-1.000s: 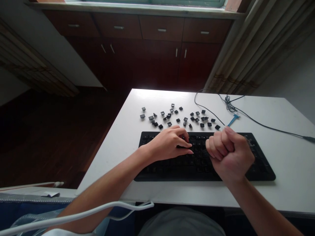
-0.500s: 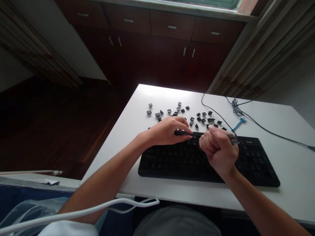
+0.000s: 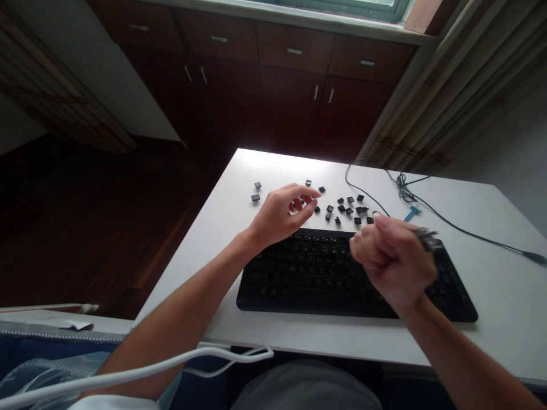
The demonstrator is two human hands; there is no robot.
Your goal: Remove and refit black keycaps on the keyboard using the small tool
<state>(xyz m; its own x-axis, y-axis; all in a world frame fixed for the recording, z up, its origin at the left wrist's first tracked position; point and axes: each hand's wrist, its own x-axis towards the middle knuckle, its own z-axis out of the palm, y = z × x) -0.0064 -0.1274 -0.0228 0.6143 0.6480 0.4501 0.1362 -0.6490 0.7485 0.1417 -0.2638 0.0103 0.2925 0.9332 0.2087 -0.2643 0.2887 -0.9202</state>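
Hands over a black keyboard (image 3: 307,273), seen from my head camera. The keyboard lies flat on a white table (image 3: 504,285), its long side running across the view, close to the table's near edge.

My left hand (image 3: 282,213) is raised past the far edge of the keyboard, above the left part of the loose keycaps (image 3: 341,200). Its fingers are curved, and the forefinger and thumb tips are drawn near each other. I cannot tell whether they pinch a keycap or close on nothing.

My right hand (image 3: 393,259) hovers over the right half of the keyboard, curled into a tight fist around a thin tool (image 3: 429,240). The tool's dark end sticks out of the fist towards the right. Its shape is too blurred to make out.

The loose keycaps are small, black and scattered in a band on the table just beyond the keyboard. Two of them sit apart at the left end of the band, left of my left hand.

A dark cable (image 3: 461,230) runs across the far right of the table, with a blue clip (image 3: 411,213) beside its coiled part. Dark wooden cabinets (image 3: 277,85) stand beyond the table, and a curtain (image 3: 448,97) hangs at the right. A white cord (image 3: 171,367) loops across the foreground below my left forearm.
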